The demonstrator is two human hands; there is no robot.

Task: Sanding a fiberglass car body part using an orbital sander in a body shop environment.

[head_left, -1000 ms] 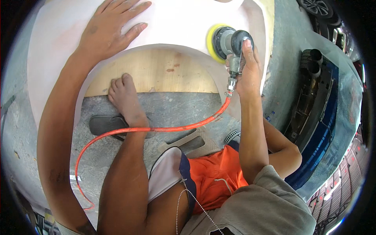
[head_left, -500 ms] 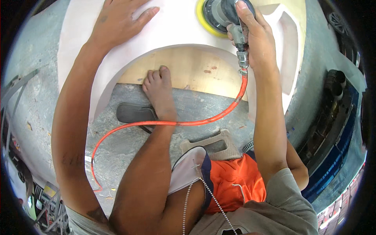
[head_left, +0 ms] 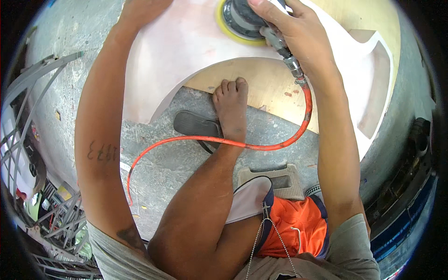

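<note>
A white moulded panel (head_left: 182,42) with an arched cut-out lies in front of me. My right hand (head_left: 305,35) grips an air-powered orbital sander (head_left: 242,18), thumb over its dark top. The sander's yellow-edged pad (head_left: 228,32) rests against the panel above the arch. From its metal fitting, an orange air hose (head_left: 266,147) curves across my ankle and down to the left. My left hand (head_left: 142,11) is at the panel's upper left; the top edge cuts off most of its fingers, which lay flat and spread a moment earlier.
A wooden board (head_left: 275,95) lies under the panel. My bare foot (head_left: 231,105) is beside a dark sandal (head_left: 193,127) on the grey floor. A low beige stool (head_left: 287,184) stands near my shorts. Metal frames (head_left: 60,219) crowd the left; dark parts (head_left: 406,172) line the right.
My view has shifted, so the panel's right end and my foot sit further right. The sander has moved left relative to the panel. My left hand has slipped partly out at the top.
</note>
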